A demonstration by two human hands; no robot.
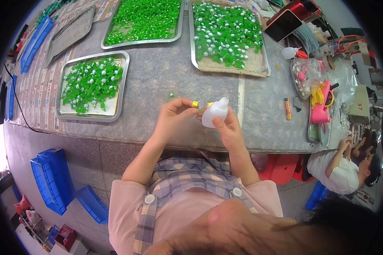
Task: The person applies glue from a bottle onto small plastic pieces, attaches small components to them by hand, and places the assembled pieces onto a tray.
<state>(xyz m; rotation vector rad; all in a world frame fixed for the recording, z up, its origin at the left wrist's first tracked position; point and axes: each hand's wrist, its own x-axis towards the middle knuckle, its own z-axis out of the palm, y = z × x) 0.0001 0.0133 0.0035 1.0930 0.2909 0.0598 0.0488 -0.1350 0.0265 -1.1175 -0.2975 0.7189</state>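
Observation:
My right hand (230,131) is closed round a small white squeeze bottle (215,113), tilted over the table's near side. Just left of it, my left hand (173,117) pinches a tiny green piece (197,108) between thumb and forefinger; its exact shape is too small to make out. Yellow wraps (195,103) cover fingertips on both hands. Beyond the left hand, a loose green piece (170,94) lies on the grey table cover (153,80). To the left stands a metal tray (122,87) holding green pieces with white, eye-like balls (91,83).
At the back are a tray (141,44) of small green pieces and another tray (232,72) of green pieces with white balls. On the right lie an orange tube (288,109), a pink tool (321,109) and a phone-like device (283,25). Blue crates (51,180) stand on the floor; a co-worker (342,172) sits right.

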